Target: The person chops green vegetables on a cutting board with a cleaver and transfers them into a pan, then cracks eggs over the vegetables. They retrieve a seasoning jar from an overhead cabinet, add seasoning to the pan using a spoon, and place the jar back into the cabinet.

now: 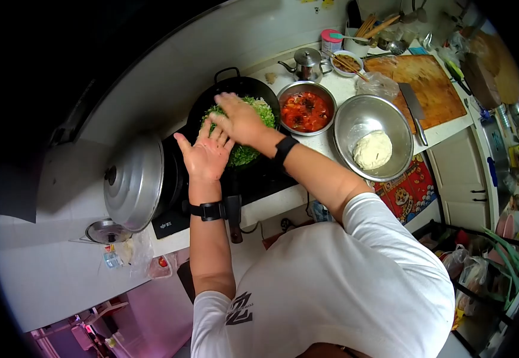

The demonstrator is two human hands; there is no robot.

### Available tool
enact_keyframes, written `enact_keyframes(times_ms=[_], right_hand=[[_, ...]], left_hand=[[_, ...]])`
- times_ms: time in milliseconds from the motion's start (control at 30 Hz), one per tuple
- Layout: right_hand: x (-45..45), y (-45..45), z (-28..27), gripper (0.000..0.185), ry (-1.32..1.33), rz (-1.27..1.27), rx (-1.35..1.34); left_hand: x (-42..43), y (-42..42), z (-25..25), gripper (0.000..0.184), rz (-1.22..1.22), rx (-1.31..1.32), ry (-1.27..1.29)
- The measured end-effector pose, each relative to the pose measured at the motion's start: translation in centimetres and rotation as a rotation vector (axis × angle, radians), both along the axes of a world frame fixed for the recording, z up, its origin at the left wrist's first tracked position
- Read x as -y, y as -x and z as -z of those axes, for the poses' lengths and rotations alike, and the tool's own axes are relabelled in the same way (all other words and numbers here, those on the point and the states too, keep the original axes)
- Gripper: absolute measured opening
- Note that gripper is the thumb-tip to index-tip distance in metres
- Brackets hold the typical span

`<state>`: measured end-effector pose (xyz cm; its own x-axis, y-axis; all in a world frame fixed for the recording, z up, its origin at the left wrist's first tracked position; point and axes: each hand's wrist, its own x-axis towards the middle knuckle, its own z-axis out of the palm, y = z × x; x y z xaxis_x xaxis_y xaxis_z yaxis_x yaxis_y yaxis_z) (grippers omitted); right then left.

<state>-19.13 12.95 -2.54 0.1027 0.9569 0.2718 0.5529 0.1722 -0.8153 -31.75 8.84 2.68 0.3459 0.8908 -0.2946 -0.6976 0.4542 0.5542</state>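
My left hand (205, 160) is turned palm up over the near edge of a black wok, thumb out and fingers spread; small bits cling to the palm. Just beyond it, my right hand (239, 119) is slightly blurred, back upward, fingers stretched out, overlapping the left fingertips. Whether the two touch I cannot tell. Both are without a tool. Beneath them the wok (263, 88) holds chopped greens (244, 154) and paler shreds, partly hidden by my hands. The wok's handle (234, 215) points toward me beside my left wrist.
Right of the wok stand a pot of red sauce (307, 111), a steel bowl (344, 152) with dough (372, 150), and a kettle (308, 64). A cleaver (413, 106) lies by the cutting board (438, 83). A large lidded pot (134, 182) is at left.
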Motion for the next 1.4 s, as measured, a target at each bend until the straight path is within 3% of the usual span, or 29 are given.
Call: enact_keyframes(times_ms=[67,100,133,167,200,233,267,367,467,533,567,600,667,700,733,767,867,933,967,1000,1033,1067,1133,1167,1200,1267,1333,1400], right_hand=[[1.6,0.6,-1.1,0.059,-0.431,-0.334,0.097],[2.0,1.2,0.0,0.055,-0.434,-0.494,0.125],[2.2,1.1,0.3,0.055,-0.428,-0.488,0.123],[2.2,0.8,0.2,0.054,-0.294,-0.445,0.219],[2.0,0.4,0.1,0.054,-0.165,-0.405,0.315],[1.9,0.2,0.0,0.055,-0.127,-0.387,0.389],[2.2,0.4,-0.2,0.055,-0.121,-0.386,0.384],[2.7,1.6,-0.9,0.060,-0.254,-0.335,0.567],[3.5,1.6,-1.4,0.060,-0.198,-0.455,0.515],[4.8,1.0,-2.3,0.057,-0.268,-0.454,0.473],[5.4,0.3,-3.7,0.054,-0.225,-0.603,0.517],[5.9,-0.2,-4.4,0.051,-0.180,-0.749,0.559],[6.4,0.8,-2.9,0.045,-0.280,-0.633,0.422],[6.6,0.9,-3.3,0.046,-0.366,-0.559,0.206],[6.9,1.0,-3.7,0.047,-0.449,-0.481,-0.008],[7.2,1.1,-4.1,0.047,-0.447,-0.470,0.000],[6.9,1.1,-4.2,0.041,-0.634,-0.469,-0.014],[4.9,0.4,-1.2,0.055,-0.374,-0.484,0.150],[4.1,0.2,-0.9,0.064,-0.216,-0.430,0.089],[3.7,-0.8,-1.4,0.064,-0.220,-0.419,0.097],[3.6,-1.4,-1.7,0.065,-0.067,-0.346,0.033],[3.6,-2.1,-1.9,0.066,0.082,-0.272,-0.029],[3.3,-3.4,-1.5,0.064,0.134,-0.262,-0.002],[3.5,-4.3,-1.3,0.062,0.115,-0.263,0.056],[3.6,-5.3,-1.1,0.060,0.095,-0.264,0.114],[3.9,-7.8,-1.0,0.051,0.054,-0.138,0.089],[5.7,-12.5,-1.8,0.044,0.037,-0.085,0.088],[5.4,-17.6,-0.9,0.036,0.033,-0.107,0.143]], left_hand=[[-1.1,0.7,1.2,0.094,-0.114,-0.024,0.122],[-1.2,0.9,1.5,0.088,-0.080,-0.012,0.109],[-1.2,1.1,1.9,0.083,-0.041,-0.005,0.100],[-0.9,0.9,1.5,0.063,0.052,0.019,0.034],[-0.8,0.8,1.6,0.063,0.060,0.018,0.028],[-0.8,0.8,1.9,0.055,0.054,-0.179,-0.099],[-0.4,0.6,2.0,0.049,0.050,-0.380,-0.214],[-0.6,-0.6,2.5,0.045,-0.060,-0.460,-0.202],[-1.7,-0.5,3.9,0.037,-0.202,-0.578,-0.242],[-3.3,1.7,5.3,0.027,-0.168,-0.488,-0.120],[-3.6,1.7,4.9,0.024,-0.248,-0.524,-0.114],[-3.4,1.5,4.8,0.028,-0.395,-0.722,-0.116],[-3.1,1.9,3.8,0.034,-0.328,-0.850,-0.143],[-3.3,2.6,4.1,0.038,-0.278,-0.856,-0.161],[-4.7,5.2,6.4,0.036,-0.098,-0.686,-0.225],[-4.6,4.8,6.0,0.035,-0.047,-0.715,-0.266],[-3.3,2.7,5.4,0.036,0.077,-1.248,-0.622],[-1.9,0.7,4.9,0.037,0.104,-1.627,-0.967],[-1.0,0.1,4.7,0.038,0.059,-1.742,-1.137],[-0.3,-0.2,4.5,0.039,0.005,-1.831,-1.269],[0.3,0.1,4.6,0.060,-0.090,-1.883,-1.399],[0.9,-0.3,4.0,0.060,-0.074,-1.877,-1.408],[2.1,-1.9,2.4,0.078,-0.293,-1.541,-1.064],[1.7,-1.1,2.8,0.088,-0.159,-1.479,-0.901],[1.8,-0.8,3.1,0.067,-0.133,-1.392,-0.796],[0.5,1.6,5.5,0.015,-0.069,-1.472,-0.881],[0.8,2.1,5.0,0.014,-0.097,-1.478,-0.822],[1.3,1.4,4.0,0.045,-0.203,-1.381,-0.714]])
